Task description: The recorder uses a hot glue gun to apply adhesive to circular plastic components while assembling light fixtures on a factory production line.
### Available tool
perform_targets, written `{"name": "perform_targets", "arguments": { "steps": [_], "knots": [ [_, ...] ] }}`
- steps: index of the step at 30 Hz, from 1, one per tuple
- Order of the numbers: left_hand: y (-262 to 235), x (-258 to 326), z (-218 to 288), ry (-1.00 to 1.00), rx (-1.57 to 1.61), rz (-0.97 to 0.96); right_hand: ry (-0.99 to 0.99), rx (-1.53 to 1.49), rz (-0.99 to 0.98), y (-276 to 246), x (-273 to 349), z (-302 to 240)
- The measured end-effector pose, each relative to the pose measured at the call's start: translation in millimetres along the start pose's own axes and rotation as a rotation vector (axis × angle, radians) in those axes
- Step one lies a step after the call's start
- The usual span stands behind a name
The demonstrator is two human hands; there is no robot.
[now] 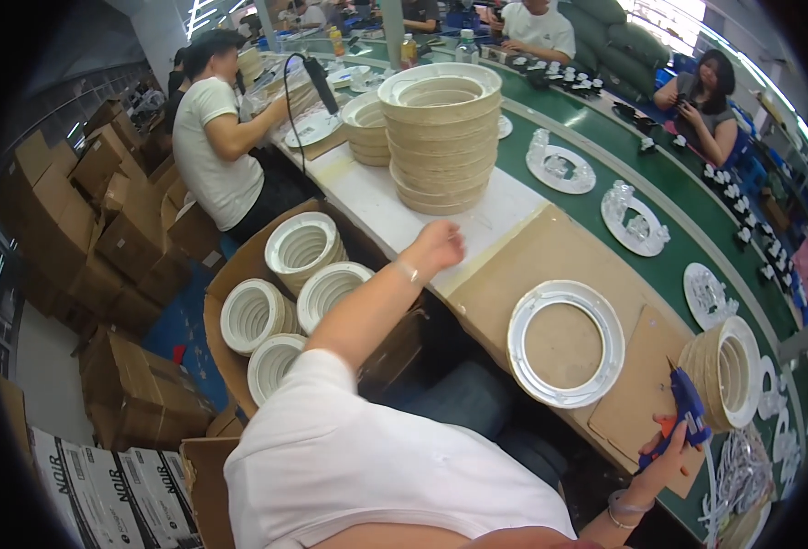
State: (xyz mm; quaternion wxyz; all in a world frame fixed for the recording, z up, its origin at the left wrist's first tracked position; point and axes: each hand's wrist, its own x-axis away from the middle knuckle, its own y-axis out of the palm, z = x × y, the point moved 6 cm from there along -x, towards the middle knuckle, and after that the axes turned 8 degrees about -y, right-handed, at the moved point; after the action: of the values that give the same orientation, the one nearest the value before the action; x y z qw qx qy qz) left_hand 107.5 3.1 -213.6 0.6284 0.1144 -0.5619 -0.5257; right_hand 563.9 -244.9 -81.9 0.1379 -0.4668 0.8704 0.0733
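My right hand (664, 454) is wrapped round a blue glue gun (688, 407), its tip pointing up over the bench. A ring (612, 357), white with a beige side, lies flat on the brown board to the left of the gun. My left arm reaches out over the bench. Its hand (436, 245), slightly blurred, has its fingers curled together just in front of a tall stack of beige rings (442, 174). Whatever those fingers may hold is too small to make out. Right beside the glue gun stands another short stack of rings (741, 371).
At my left a cardboard box (228, 320) holds several stacks of rings. A green conveyor (580, 216) carries white discs (560, 180) with clear plastic parts. White strips (743, 476) lie at the lower right. A dark tool (320, 84) hangs by a cable. Co-workers sit around.
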Motion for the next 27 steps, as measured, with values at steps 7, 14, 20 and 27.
{"name": "perform_targets", "arguments": {
  "steps": [7,14,20,27],
  "knots": [
    [160.3,283.7,-29.3,0.985,-0.637,-0.502,0.083,-0.091,-0.012,17.3,-12.0,-6.2],
    [199.1,273.9,-54.0,1.035,-0.645,-0.693,-0.020,-0.133,-0.079,9.7,7.4,-33.1],
    [242.7,287.7,-18.6,1.288,-0.525,-0.854,-0.051,-0.096,-0.043,-1.7,36.1,-48.0],
    [182.3,244.2,-37.8,1.171,-0.546,-0.670,-0.002,-0.079,-0.085,13.8,31.0,-37.2]
  ]
}}
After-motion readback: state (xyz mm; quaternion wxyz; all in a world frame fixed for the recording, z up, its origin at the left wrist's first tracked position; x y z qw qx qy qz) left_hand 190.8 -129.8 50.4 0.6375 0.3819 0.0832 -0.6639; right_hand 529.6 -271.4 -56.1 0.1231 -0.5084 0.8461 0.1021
